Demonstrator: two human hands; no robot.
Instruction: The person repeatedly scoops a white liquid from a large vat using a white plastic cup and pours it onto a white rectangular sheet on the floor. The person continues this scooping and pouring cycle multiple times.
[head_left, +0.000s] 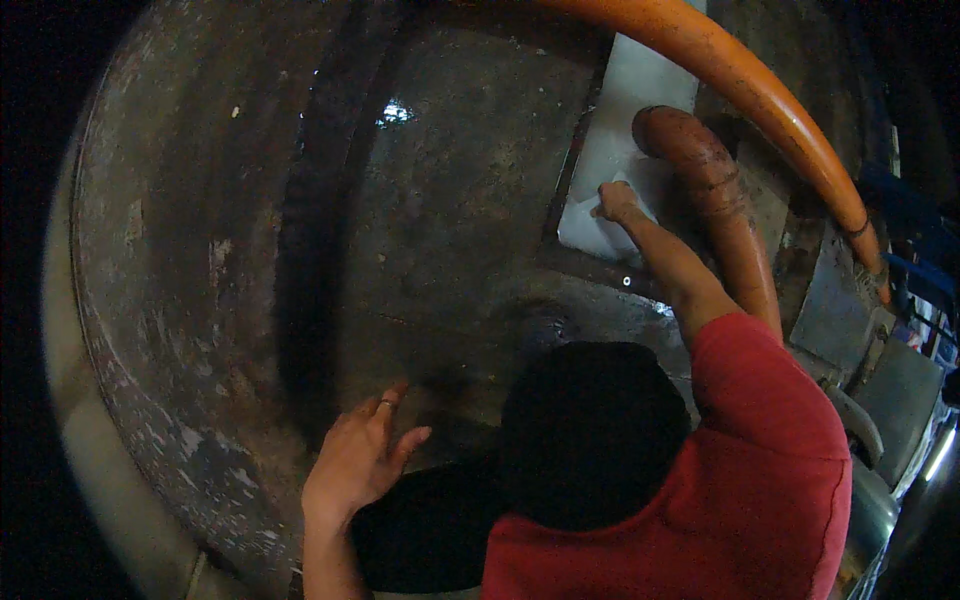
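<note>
My left hand [362,462] comes up from the lower edge and lies flat on a large dark, rusty curved metal surface [230,260]. Its fingers are spread, a ring sits on one finger, and it holds nothing. My right hand is not in view. Right beside my hand is another person in a red shirt [750,480], seen from behind with dark hair [590,430]. That person's hand [615,200] reaches up and presses a white cloth or sheet [610,235] against a pale panel [640,100].
Two thick orange hoses [720,200] curve across the upper right, one ending close to the other person's hand. Grey metal boxes and plates [900,390] stand at the right edge. A dark vertical seam [310,240] runs down the metal surface.
</note>
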